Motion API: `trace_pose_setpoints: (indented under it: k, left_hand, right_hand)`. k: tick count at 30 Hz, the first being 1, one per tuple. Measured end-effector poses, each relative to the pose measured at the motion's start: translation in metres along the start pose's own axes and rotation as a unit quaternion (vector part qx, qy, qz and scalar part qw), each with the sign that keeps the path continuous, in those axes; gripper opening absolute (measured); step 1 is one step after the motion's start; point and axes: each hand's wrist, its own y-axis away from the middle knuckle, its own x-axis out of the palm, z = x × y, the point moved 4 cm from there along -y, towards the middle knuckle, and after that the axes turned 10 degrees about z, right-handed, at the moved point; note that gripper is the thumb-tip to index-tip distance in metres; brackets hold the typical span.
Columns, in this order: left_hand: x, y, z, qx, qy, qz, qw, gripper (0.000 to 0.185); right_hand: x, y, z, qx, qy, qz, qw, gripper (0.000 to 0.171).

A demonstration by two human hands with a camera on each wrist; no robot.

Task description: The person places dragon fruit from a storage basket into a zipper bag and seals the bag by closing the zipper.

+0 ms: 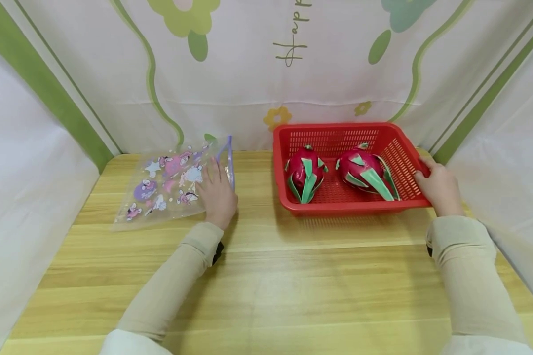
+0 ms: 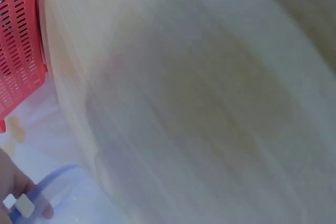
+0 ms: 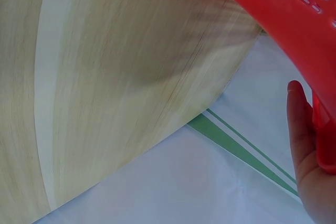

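In the head view, note the red basket point(image 1: 337, 209) to the right of the clear bag point(image 1: 169, 185), across a strip of table point(image 1: 255, 197), long axis running left to right. Your right hand point(image 1: 441, 188) grips its right rim. Your left hand point(image 1: 219, 197) is the nearer to the left dragon fruit point(image 1: 298, 173); the right dragon fruit point(image 1: 354, 163) lies closer to your right. Left fingers extend over the bag beside its purple zip edge point(image 1: 231, 170); whether they pinch, you cannot tell. The left wrist view adds white zip pieces point(image 2: 24, 206) at your fingers. The right wrist view adds the basket's outer wall point(image 3: 281, 27).
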Motion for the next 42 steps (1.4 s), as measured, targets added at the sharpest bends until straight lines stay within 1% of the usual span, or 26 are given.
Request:
trace_pose_setpoints:
  k: [3, 7, 14, 16, 19, 23, 29, 32, 36, 40, 42]
  left_hand:
    - [-0.001, -0.001, 0.001, 0.009, 0.011, -0.016, 0.9998, 0.084]
    - [-0.004, 0.000, 0.000, 0.014, 0.032, -0.024, 0.9991, 0.089]
    - [-0.006, 0.000, 0.000, 0.020, 0.090, -0.034, 0.9952, 0.098]
    - [-0.007, 0.000, -0.001, 0.022, 0.103, -0.034, 0.9938, 0.099]
    - [-0.010, 0.000, -0.001, 0.023, 0.120, -0.045, 0.9914, 0.100]
    - [-0.012, 0.001, -0.002, 0.027, 0.147, -0.056, 0.9872, 0.101]
    - [-0.013, 0.003, -0.002, 0.038, 0.192, -0.052, 0.9793, 0.103]
    - [-0.013, 0.003, -0.002, 0.039, 0.201, -0.050, 0.9775, 0.104]
    - [-0.013, 0.004, -0.001, 0.041, 0.208, -0.049, 0.9760, 0.105]
    - [-0.013, 0.004, 0.000, 0.040, 0.200, -0.053, 0.9776, 0.106]
    - [-0.013, 0.003, 0.000, 0.040, 0.196, -0.054, 0.9783, 0.106]
  right_hand:
    - [0.000, 0.000, 0.001, -0.002, -0.002, 0.000, 1.000, 0.057]
    - [0.000, 0.000, 0.001, 0.002, -0.002, 0.003, 1.000, 0.057]
    - [0.001, -0.001, 0.000, 0.007, 0.002, 0.003, 1.000, 0.057]
    - [0.001, -0.001, 0.001, 0.003, 0.010, -0.002, 1.000, 0.056]
    - [0.001, 0.000, 0.002, -0.002, 0.022, -0.013, 1.000, 0.055]
    - [0.001, 0.002, 0.004, -0.004, 0.033, -0.036, 0.999, 0.053]
    - [0.000, 0.006, 0.005, 0.006, 0.038, -0.062, 0.997, 0.052]
    - [0.000, 0.006, 0.005, 0.012, 0.039, -0.068, 0.997, 0.051]
    - [0.000, 0.005, 0.004, 0.017, 0.050, -0.063, 0.997, 0.053]
    - [-0.001, 0.004, 0.006, 0.011, 0.072, -0.052, 0.996, 0.054]
    - [-0.002, 0.004, 0.008, 0.004, 0.081, -0.053, 0.995, 0.053]
